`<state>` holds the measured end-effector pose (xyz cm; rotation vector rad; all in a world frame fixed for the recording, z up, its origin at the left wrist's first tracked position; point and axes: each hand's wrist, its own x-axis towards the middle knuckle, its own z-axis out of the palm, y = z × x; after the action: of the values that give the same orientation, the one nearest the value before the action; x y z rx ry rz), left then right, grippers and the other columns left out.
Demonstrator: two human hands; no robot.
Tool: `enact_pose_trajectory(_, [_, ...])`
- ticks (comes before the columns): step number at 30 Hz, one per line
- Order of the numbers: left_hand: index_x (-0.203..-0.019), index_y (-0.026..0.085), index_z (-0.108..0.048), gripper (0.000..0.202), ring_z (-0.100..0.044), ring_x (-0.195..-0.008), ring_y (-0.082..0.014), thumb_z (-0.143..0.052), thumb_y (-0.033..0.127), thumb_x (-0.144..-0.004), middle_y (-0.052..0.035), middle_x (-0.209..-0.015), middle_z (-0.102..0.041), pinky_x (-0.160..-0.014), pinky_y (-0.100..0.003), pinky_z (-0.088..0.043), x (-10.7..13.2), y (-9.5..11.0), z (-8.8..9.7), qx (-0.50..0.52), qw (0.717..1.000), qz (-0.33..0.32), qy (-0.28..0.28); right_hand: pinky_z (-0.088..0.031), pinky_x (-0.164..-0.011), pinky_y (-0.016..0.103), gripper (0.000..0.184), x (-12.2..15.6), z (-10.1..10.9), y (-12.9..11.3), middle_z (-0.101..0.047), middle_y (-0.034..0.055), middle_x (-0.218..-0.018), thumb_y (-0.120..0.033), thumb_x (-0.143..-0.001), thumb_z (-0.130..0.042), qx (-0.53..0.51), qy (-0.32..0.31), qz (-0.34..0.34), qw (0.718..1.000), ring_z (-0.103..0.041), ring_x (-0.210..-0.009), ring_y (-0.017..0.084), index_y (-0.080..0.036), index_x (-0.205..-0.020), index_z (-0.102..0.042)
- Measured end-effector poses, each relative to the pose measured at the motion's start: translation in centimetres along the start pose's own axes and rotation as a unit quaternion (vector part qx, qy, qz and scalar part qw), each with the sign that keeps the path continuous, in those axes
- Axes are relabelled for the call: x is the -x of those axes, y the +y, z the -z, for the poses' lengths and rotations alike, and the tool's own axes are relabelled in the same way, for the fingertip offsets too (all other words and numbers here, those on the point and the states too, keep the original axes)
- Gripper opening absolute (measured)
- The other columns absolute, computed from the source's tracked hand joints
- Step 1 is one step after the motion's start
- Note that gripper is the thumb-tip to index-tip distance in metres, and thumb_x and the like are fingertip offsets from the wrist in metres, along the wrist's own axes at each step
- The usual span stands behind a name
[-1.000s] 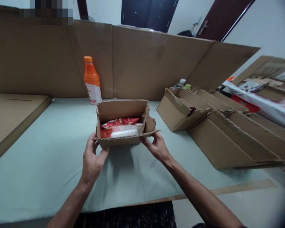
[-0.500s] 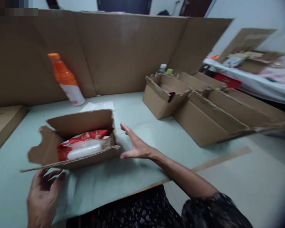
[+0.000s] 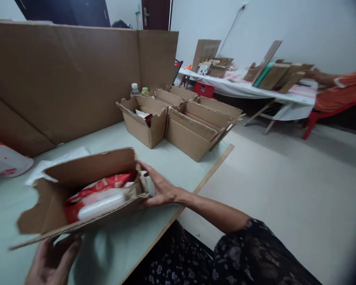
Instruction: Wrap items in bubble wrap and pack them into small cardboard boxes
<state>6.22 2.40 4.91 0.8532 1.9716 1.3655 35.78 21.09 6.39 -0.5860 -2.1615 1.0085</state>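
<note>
An open cardboard box [image 3: 90, 161] is in front of me, slightly tilted. Inside it lie a red packet [image 3: 105, 183] and a clear-white plastic pack [image 3: 102, 206]. My right hand [image 3: 161, 189] grips the box's right end, thumb at the near corner and fingers at the far one. Under the near wall, toward the left, my left hand [image 3: 52, 259] holds the box with curled fingers; their tips are partly hidden by the cardboard. A thin white plastic sheet [image 3: 59, 160] lies behind the box.
Several open cardboard boxes [image 3: 184, 138] stand grouped at the table's right end, with a clear bottle [image 3: 135, 89] behind them. An orange-and-white bottle [image 3: 7, 160] is at left. A cardboard screen [image 3: 86, 71] lines the back. Across the room, a person's orange sleeve [image 3: 353, 83] shows beside another table [image 3: 240, 85].
My view has swung to the right. My right hand, apart from the box before, now grips its right end. The left hand remains at the near wall.
</note>
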Motion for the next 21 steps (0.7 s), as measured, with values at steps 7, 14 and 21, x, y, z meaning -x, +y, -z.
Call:
enact_pose_trajectory(7, [-0.148, 0.027, -0.043, 0.083, -0.065, -0.124, -0.0356, -0.076, 0.049, -0.075, -0.0178, -0.148, -0.055, -0.095, -0.051, -0.058, 0.6, 5.1, -14.1, 0.083, 0.967, -0.084, -0.225, -0.042, -0.117, 0.054, 0.119, 11.6, 6.6, -0.7, -0.033, 0.0142, -0.164, -0.054, -0.071, -0.086, 0.107, 0.276, -0.131, 0.946, -0.039, -0.148, 0.036, -0.031, -0.163, -0.014])
enact_pose_trajectory(14, [-0.154, 0.025, -0.037, 0.079, -0.051, -0.139, -0.0353, -0.067, 0.039, -0.083, -0.0189, -0.156, -0.043, -0.109, -0.054, -0.047, 1.6, 6.0, -24.4, 0.092, 0.889, -0.218, -0.391, -0.043, -0.116, 0.058, 0.106, 14.0, 6.5, -0.3, -0.029, 0.016, -0.165, -0.049, -0.081, -0.079, 0.146, 0.416, -0.168, 0.882, -0.044, -0.144, 0.035, -0.031, -0.162, -0.014])
enact_pose_trajectory(21, [-0.158, 0.026, -0.031, 0.083, -0.038, -0.148, -0.0359, -0.066, 0.045, -0.085, -0.0172, -0.165, -0.03, -0.115, -0.055, -0.039, -1.6, 5.6, -27.9, 0.074, 0.884, -0.263, -0.378, -0.04, -0.121, 0.056, 0.089, 13.3, 5.3, 2.7, -0.02, 0.0112, -0.17, -0.031, -0.091, -0.067, 0.18, 0.391, -0.148, 0.89, -0.025, -0.156, 0.032, -0.031, -0.164, -0.016])
